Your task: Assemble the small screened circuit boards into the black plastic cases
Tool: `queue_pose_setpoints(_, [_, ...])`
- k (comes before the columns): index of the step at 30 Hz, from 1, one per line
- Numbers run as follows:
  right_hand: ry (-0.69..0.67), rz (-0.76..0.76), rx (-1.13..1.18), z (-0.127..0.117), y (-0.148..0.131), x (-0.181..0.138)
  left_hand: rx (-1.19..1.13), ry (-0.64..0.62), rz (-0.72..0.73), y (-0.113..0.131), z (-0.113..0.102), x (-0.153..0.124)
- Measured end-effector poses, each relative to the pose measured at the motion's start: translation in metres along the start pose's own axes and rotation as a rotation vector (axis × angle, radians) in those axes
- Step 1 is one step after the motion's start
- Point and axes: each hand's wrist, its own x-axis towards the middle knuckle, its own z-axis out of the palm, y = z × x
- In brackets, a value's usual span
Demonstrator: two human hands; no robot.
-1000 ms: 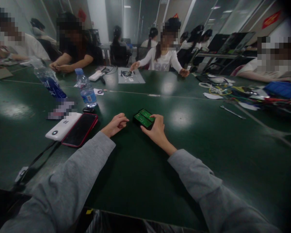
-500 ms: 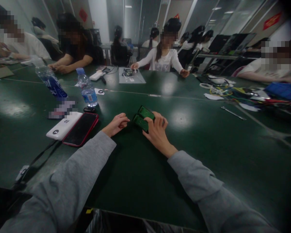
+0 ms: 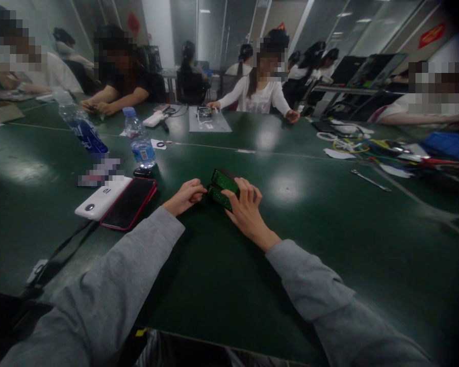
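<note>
My right hand grips a small black-edged item with two green circuit boards side by side, thumb on the near one and fingers over the far one. It is tilted a little above the green table. My left hand is closed, thumb and forefinger pinched together at the item's left edge. Whether the pinch holds anything is too small to make out. To the left of that hand lies a phone in a red case, leaning against a white power bank.
A water bottle and a larger blue-labelled bottle stand at left. A wrench lies at right, near tangled cables. Across the table a person in white works at a grey mat. Other people sit around.
The circuit board item has turned slightly and shifted left in my right hand. My left fingertips are now nearer its left edge. The whole view has shifted a little.
</note>
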Motion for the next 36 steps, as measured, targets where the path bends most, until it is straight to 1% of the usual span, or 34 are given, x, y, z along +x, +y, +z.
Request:
queue_pose_setpoints(3, [0.003,-0.009,0.008,0.001,0.000,-0.001,0.006,0.069,0.091,-0.001,0.004,-0.001])
queue_pose_setpoints(6, [-0.004,-0.031,0.051,0.002,0.000,-0.001,0.119,0.190,0.227,-0.003,0.006,-0.001])
queue_pose_setpoints(9, [0.001,-0.067,0.102,0.001,0.002,-0.001,0.247,0.316,0.356,-0.005,0.002,0.003])
queue_pose_setpoints(11, [0.012,-0.094,0.120,0.000,0.002,0.000,0.271,0.366,0.416,-0.006,-0.001,0.006])
queue_pose_setpoints(13, [0.017,-0.125,0.127,-0.001,0.001,0.000,0.279,0.347,0.416,-0.007,-0.003,0.008])
queue_pose_setpoints(18, [0.025,-0.175,0.144,-0.001,-0.003,0.000,0.380,0.143,0.313,-0.007,0.001,0.003])
queue_pose_setpoints(20, [0.042,-0.183,0.152,-0.001,-0.004,0.000,0.425,0.090,0.282,-0.006,0.003,0.000])
queue_pose_setpoints(22, [0.042,-0.175,0.169,0.000,-0.004,0.000,0.452,0.066,0.265,-0.006,0.004,-0.001])
queue_pose_setpoints(26, [0.038,-0.153,0.212,0.002,-0.003,-0.001,0.514,0.088,0.312,-0.007,0.004,-0.003])
queue_pose_setpoints(30, [0.073,-0.182,0.229,0.006,-0.001,-0.002,0.588,0.173,0.404,-0.007,0.004,-0.004])
queue_pose_setpoints(33, [0.092,-0.199,0.255,0.006,-0.002,-0.001,0.579,0.227,0.420,-0.006,0.005,-0.005])
queue_pose_setpoints(36, [0.103,-0.209,0.279,0.005,-0.004,-0.002,0.565,0.247,0.440,-0.006,0.006,-0.004])
